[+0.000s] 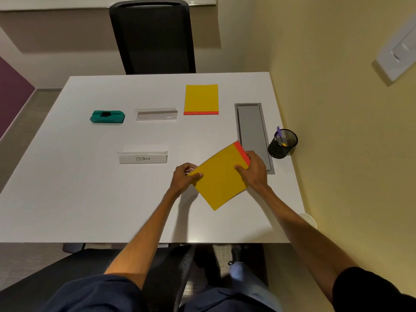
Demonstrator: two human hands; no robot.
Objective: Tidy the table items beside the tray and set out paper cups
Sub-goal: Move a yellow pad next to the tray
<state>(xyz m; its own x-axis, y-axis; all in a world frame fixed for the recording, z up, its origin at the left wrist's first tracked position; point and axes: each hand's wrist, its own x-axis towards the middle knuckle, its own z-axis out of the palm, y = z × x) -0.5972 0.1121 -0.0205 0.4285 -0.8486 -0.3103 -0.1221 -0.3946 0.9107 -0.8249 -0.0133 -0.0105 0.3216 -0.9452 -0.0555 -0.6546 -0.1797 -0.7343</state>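
At five o'clock, my fingers [198,175] clamp an askew yellow pad [221,183]; paper cup [308,218] at four o'clock, not yet set out.

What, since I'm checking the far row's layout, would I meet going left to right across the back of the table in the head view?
Green eraser → empty name holder → flat yellow pad → grey tray → pen cup.
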